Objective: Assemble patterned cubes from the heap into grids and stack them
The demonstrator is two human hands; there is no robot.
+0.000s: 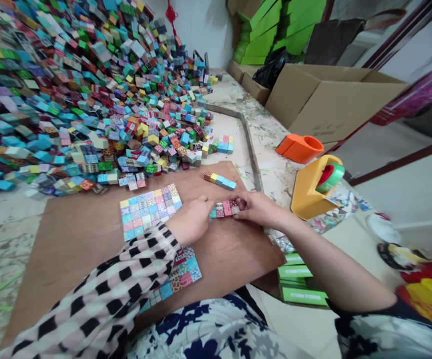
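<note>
A short row of small patterned cubes (224, 209), pink, dark red and teal, lies on the brown board (89, 239). My left hand (193, 219) closes at the row's left end, its fingertips mostly hidden behind the hand. At the other end, my right hand (257, 208) pinches the row between thumb and fingers. Just beyond them lies another row of cubes (220, 180), brown, yellow and blue. Left of my hands sits a flat block of pastel cubes (141, 212). A second block (188, 271) is partly covered by my left sleeve.
A huge heap of coloured cubes (126, 99) fills the back left. On the right stand an orange ring-shaped holder (301, 148), a yellow tape dispenser (309, 192) and an open cardboard box (324, 99). Green boxes (302, 284) are below the board's right edge.
</note>
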